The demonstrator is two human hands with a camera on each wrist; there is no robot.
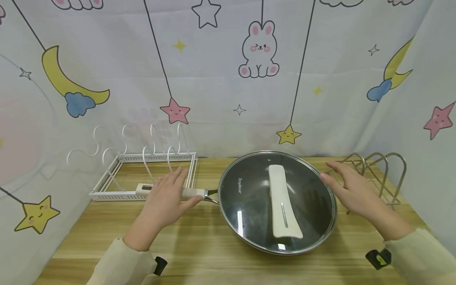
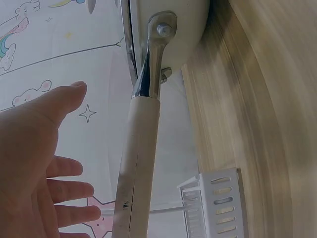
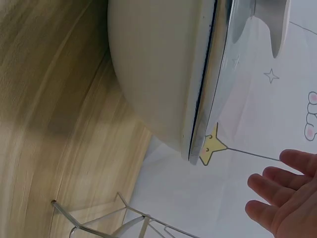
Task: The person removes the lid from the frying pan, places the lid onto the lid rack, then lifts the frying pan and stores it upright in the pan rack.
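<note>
A wok (image 3: 153, 74) with a cream outside and one long handle (image 2: 136, 163) rests on the wooden table, covered by a dark glass lid (image 1: 249, 213). Across the lid runs a cream lid grip (image 1: 279, 198). My left hand (image 1: 165, 198) hovers over the long handle, fingers extended and thumb spread toward the wok; the left wrist view shows a gap between hand and handle. Just above the lid's right rim, my right hand (image 1: 350, 190) is held with fingers loosely extended, holding nothing. Part of the long handle is hidden under the left hand in the head view.
Behind the long handle, a white rack (image 1: 156, 158) with tall curved prongs stands at the left. A metal wire rack (image 1: 405, 170) with rounded loops is at the right, partly behind my right hand. A printed curtain (image 1: 221, 79) hangs along the table's back edge.
</note>
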